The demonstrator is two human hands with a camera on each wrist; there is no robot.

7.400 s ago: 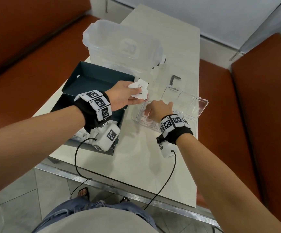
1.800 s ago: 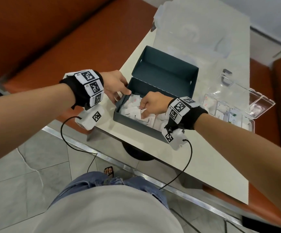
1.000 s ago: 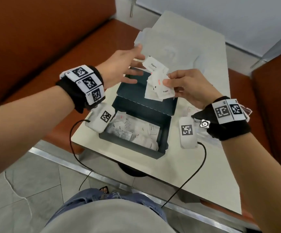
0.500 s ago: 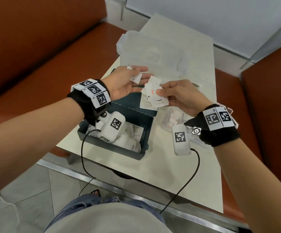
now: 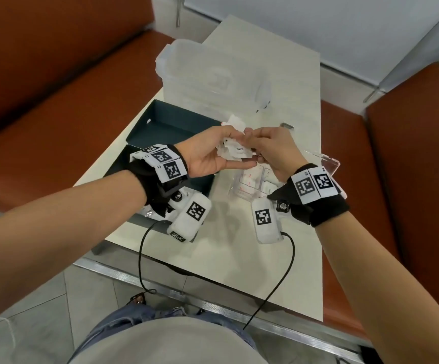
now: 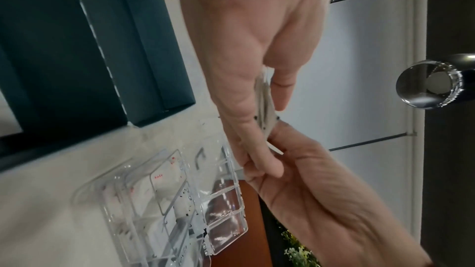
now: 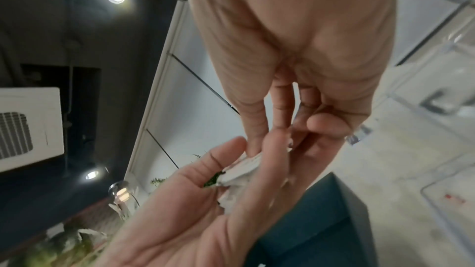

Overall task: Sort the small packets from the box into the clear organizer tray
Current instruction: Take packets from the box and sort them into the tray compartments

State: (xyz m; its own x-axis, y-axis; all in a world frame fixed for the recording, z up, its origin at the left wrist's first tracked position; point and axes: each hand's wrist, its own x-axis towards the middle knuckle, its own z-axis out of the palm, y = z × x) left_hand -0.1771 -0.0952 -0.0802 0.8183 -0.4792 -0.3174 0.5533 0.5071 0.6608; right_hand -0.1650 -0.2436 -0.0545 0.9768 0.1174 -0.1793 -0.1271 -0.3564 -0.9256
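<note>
Above the middle of the desk, between box and tray, we hold a small sheaf of white packets in both hands. Our left hand cups the sheaf, its fingers curled under and the thumb pressing from above. Our right hand pinches one packet at the sheaf's edge between thumb and fingertips. One packet face reads "Pepper"; the others we cannot read. The clear organizer tray lies just below the right hand, near the desk's right edge, with white packets already in several compartments. The dark box sits open toward the left edge, and more packets show at its near end. A large clear container stands beyond it. We judge the step to be separating one packet. To do it well, we should slide it off sideways, keep the left thumb firm on the rest, and read the label before choosing a compartment.
</note>
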